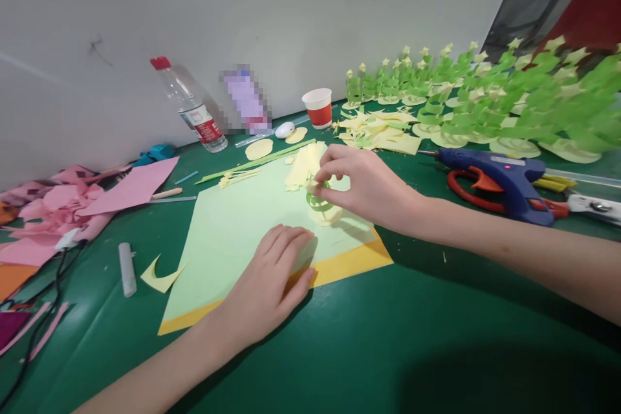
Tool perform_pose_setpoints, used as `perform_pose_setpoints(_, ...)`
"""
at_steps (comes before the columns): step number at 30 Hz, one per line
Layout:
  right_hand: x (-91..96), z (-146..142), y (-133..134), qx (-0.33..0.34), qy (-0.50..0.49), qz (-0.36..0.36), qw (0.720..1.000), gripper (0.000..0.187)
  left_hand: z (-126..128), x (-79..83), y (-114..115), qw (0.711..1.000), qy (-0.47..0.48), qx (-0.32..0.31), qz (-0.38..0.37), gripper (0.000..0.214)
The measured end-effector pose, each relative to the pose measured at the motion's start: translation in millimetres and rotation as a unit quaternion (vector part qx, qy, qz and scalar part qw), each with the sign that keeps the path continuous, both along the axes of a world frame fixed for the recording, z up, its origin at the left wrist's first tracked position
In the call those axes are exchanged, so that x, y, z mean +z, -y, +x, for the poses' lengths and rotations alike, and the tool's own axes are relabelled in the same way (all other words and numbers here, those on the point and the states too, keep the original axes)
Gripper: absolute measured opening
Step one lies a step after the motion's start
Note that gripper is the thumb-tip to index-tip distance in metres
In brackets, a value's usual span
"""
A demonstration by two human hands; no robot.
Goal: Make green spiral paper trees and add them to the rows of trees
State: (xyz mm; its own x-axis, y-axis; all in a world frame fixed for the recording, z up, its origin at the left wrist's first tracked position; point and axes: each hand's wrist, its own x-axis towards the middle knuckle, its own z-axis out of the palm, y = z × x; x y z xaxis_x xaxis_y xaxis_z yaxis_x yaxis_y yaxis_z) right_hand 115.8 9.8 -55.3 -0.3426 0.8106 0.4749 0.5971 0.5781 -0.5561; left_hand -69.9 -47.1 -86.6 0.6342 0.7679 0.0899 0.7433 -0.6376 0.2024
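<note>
My right hand point(366, 181) pinches the top of a small green paper spiral tree point(320, 204) between thumb and fingers. The tree's round pale-yellow base rests on a light-green paper sheet point(228, 226). Below and left of it, my left hand point(274, 275) lies palm down on the sheet's near edge, fingers stretched and holding nothing. A yellow-orange sheet point(356, 264) peeks out beneath the green one. Just behind the tree is a stack of pale-yellow paper strips point(301, 167). The tip of the tree is partly hidden by my fingers.
Finished paper trees point(514, 97) crowd the back right, near paper scraps point(381, 129). A blue glue gun point(499, 174) lies over red-handled scissors point(473, 193). A paper cup point(319, 108) and bottle point(196, 113) stand at the back. Pink paper point(133, 186) and a black cable point(57, 288) are left.
</note>
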Motion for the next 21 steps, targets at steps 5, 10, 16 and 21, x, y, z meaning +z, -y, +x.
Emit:
perform_pose_setpoints(5, 0.6, 0, 0, -0.004, 0.002, 0.0, 1.0, 0.005, -1, -0.6, 0, 1.0, 0.001, -0.008, -0.004, 0.029)
perform_pose_setpoints(10, 0.2, 0, 0, -0.003, 0.002, -0.006, 1.0, 0.005, -4, -3.1, -1, 1.0, 0.008, -0.016, 0.0, 0.028)
perform_pose_setpoints(16, -0.3, 0, 0, 0.001, -0.003, -0.007, 1.0, 0.006, -3, -2.8, -1, 0.999, 0.016, -0.021, 0.018, 0.028)
perform_pose_setpoints(21, -0.6, -1, 0, 0.008, -0.015, -0.015, 1.0, 0.007, -6, 6.7, 0, 0.994, 0.073, -0.027, 0.081, 0.024)
